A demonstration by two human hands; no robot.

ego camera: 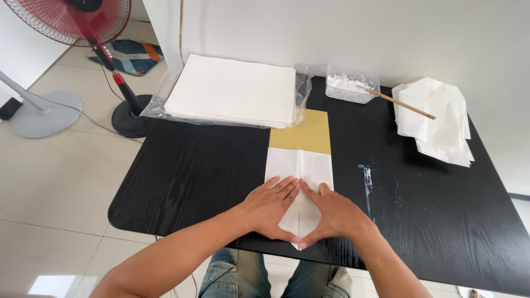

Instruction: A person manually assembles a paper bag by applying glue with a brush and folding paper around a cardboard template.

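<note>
hands [301, 212] flat on lengthwise folded paper [300, 168]

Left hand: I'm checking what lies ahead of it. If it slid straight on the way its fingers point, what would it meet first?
The left hand points up and to the right across the white folded paper, so it would probably meet the right hand's fingers first, almost at once.

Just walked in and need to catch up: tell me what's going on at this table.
A person is pressing both hands flat on a folded white paper at the near edge of the black table. The left hand and right hand hold down its two angled flaps. The paper lies over a tan board. Behind are a paper stack, a paste tub with a stick, and folded pieces.
</note>
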